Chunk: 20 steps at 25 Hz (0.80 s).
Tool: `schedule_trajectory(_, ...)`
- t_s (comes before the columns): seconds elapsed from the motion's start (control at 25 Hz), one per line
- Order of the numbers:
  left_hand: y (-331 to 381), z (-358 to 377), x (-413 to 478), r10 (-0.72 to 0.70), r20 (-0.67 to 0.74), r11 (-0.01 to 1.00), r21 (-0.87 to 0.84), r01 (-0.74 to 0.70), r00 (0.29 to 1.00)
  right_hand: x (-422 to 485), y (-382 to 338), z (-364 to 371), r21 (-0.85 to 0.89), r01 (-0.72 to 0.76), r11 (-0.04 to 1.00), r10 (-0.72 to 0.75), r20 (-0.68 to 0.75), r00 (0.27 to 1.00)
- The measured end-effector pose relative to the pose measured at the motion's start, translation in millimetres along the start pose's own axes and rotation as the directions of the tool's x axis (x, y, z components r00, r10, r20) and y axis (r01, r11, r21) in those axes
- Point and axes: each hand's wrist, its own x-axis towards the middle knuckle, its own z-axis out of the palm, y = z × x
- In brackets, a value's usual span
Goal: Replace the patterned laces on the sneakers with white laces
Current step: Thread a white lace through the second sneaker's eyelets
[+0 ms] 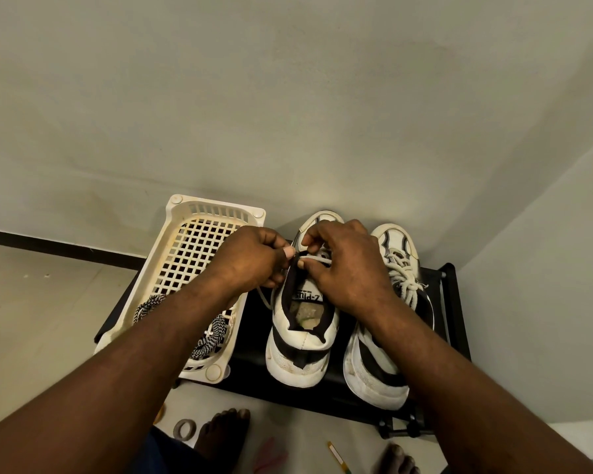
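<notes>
sneaker (pixel 302 340) on the black rack (pixel 339 395), beside the basket (pixel 141 289) | left hand (pixel 254 260) pinches the white lace (pixel 319 260) at the upper eyelets, right hand (pixel 344 268) pinches it opposite | lace likely soft, light, limp; best held near its stiffer tip | patterned laces (pixel 213 333) lie in the basket

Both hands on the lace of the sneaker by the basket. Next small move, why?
Probably pull the white lace snug across the open sneaker: left hand and right hand both pinch it at the tongue, slack trails beside it, and the other sneaker is already tied.
</notes>
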Motion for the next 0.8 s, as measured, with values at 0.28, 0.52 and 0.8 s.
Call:
schedule_trajectory(0.28, 26.7, -15.6, -17.1, 0.12, 0.088, 0.758, -0.652, -0.034, 0.989, 2.3, 5.2, -0.9, -0.159, -0.062, 0.985, 0.076, 0.086, 0.993)
schedule_trajectory(0.52, 23.0, -36.5, -19.4, 0.085, -0.032, 0.945, 0.32, -0.07, 0.996, 3.7, 4.4, -0.2, -0.154, -0.084, 0.984, 0.103, 0.12, 0.987)
schedule_trajectory(0.8, 17.2, -20.9, -23.5, 0.273, 0.086, 0.956, 0.083, -0.28, 0.958, 3.6, 5.2, -0.4, -0.154, -0.103, 0.983, 0.129, 0.173, 0.976)
